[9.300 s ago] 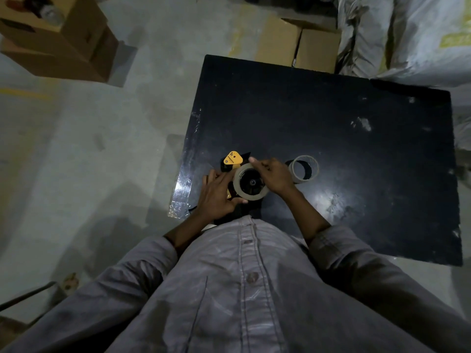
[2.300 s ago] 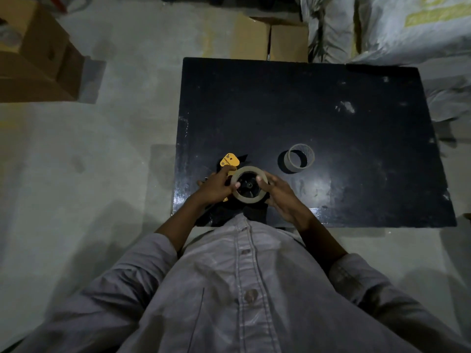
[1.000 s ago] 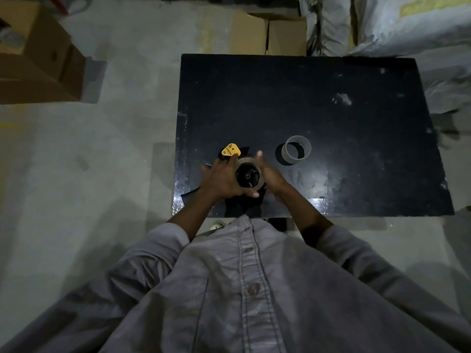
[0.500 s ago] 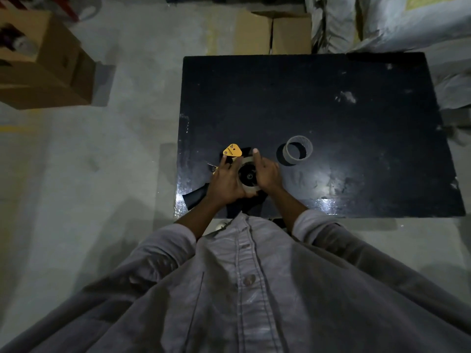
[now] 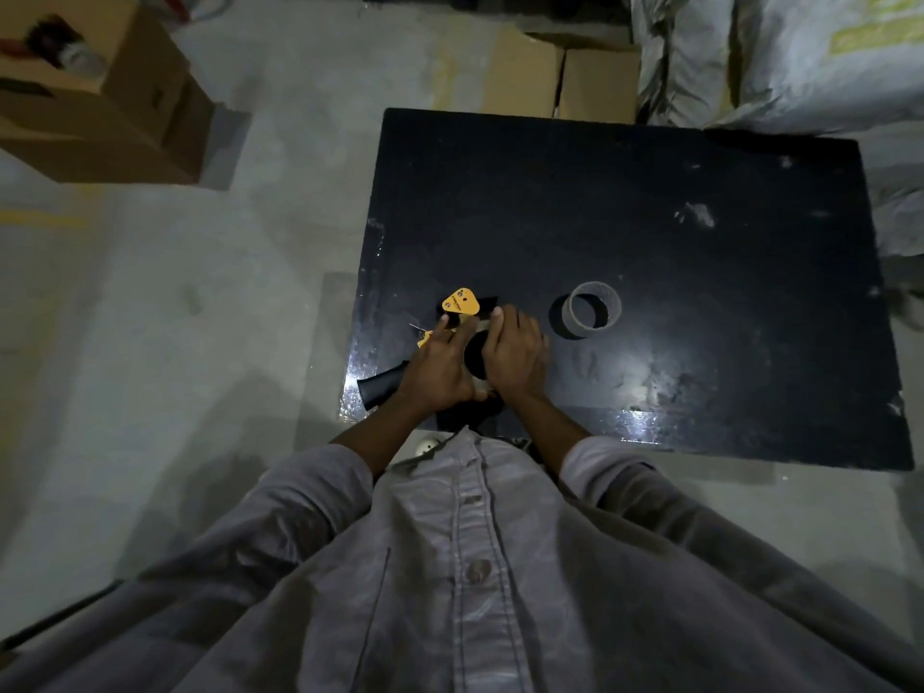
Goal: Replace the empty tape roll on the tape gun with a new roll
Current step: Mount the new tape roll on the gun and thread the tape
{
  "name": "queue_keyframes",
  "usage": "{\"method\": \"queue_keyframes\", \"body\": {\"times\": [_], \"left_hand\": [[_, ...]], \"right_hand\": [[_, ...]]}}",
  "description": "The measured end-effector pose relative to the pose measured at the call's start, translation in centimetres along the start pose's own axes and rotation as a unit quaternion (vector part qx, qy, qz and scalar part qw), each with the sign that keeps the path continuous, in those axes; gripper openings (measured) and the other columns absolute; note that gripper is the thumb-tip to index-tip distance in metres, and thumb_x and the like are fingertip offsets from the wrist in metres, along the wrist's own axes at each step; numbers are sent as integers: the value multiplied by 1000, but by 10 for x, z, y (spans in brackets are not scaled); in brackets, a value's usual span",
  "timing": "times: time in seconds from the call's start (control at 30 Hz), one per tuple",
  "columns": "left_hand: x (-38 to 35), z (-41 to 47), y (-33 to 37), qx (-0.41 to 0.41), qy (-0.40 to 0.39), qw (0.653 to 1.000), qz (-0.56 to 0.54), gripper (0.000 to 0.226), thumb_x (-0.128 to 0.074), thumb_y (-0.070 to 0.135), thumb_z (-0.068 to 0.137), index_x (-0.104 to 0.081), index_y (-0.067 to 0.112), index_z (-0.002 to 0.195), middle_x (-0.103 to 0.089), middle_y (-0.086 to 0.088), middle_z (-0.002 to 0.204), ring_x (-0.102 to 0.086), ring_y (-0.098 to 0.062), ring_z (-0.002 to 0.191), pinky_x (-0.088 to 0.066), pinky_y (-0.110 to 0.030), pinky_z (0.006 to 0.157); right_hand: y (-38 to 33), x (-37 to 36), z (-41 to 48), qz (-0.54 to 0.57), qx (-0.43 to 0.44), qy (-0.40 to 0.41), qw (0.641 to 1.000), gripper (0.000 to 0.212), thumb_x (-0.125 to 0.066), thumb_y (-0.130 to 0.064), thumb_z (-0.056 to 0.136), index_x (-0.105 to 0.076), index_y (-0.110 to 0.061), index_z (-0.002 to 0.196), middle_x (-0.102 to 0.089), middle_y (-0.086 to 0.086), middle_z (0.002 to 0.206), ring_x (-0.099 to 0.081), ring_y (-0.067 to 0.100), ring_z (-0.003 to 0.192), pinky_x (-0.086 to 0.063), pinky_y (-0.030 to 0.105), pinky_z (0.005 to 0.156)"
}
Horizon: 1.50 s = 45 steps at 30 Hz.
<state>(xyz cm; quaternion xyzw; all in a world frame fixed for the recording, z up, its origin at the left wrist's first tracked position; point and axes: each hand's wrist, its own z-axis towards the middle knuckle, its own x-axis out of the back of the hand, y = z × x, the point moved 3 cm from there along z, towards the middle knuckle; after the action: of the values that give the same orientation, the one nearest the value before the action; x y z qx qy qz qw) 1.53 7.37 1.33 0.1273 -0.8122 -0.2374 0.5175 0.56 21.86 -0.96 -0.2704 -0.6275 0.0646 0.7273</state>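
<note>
The black tape gun (image 5: 385,387) with its yellow plate (image 5: 461,302) lies at the near left corner of the black table (image 5: 650,217), handle sticking out over the left edge. My left hand (image 5: 440,367) presses on the gun's body. My right hand (image 5: 515,355) covers the new tape roll (image 5: 475,355) seated on the gun, fingers reaching toward the yellow plate. Most of the roll is hidden under both hands. The empty cardboard core (image 5: 592,315) lies on the table just right of my right hand.
An open cardboard box (image 5: 100,92) stands on the concrete floor at the far left. Two more boxes (image 5: 540,77) sit behind the table. Large sacks (image 5: 780,57) are stacked at the far right.
Both hands have closed in over the new roll on the gun. My right hand moved from the roll's right side to on top of it, fingers forward. The gun's handle now pokes out left.
</note>
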Motion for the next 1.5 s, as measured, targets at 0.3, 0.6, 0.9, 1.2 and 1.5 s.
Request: {"method": "queue_keyframes", "body": {"times": [0.3,0.6,0.9,1.2,1.5], "left_hand": [[15,9,0,-47,-14,992,116,134,-84,84,52,-32,25,161,-71,-10,139,-60,-35,139,-3,-73,129],[25,-4,-11,-69,49,993,83,107,-66,96,66,-52,41,157,-75,-1,127,-60,-31,128,-31,-64,118],[8,-8,-20,-94,51,987,118,111,-42,97,82,-31,30,170,-68,-3,146,-50,-27,146,-24,-62,120],[1,-2,-25,-89,38,985,145,114,-37,100,84,-24,30,172,-67,0,149,-47,-24,150,-15,-71,125],[-4,7,-26,-135,40,967,213,111,-48,94,84,-45,17,164,-69,-15,144,-53,-29,149,-2,-82,124]], "right_hand": [[67,-22,36,220,-148,-245,933,74,-67,-97,78,-83,-32,110,-84,-3,112,-79,20,111,-63,48,101],[51,39,18,387,-225,-270,853,40,-89,-25,99,-82,-3,131,-82,14,133,-81,27,109,-61,24,55],[39,41,-7,438,-278,-277,809,29,-72,-59,105,-80,-31,110,-76,-1,122,-75,16,102,-72,49,68],[42,34,-9,419,-271,-242,832,40,-70,-60,106,-84,-23,113,-83,14,116,-85,34,96,-72,57,68],[63,18,-15,326,-278,-252,868,61,-75,-73,96,-87,-16,114,-81,15,116,-79,31,105,-72,57,73]]}}
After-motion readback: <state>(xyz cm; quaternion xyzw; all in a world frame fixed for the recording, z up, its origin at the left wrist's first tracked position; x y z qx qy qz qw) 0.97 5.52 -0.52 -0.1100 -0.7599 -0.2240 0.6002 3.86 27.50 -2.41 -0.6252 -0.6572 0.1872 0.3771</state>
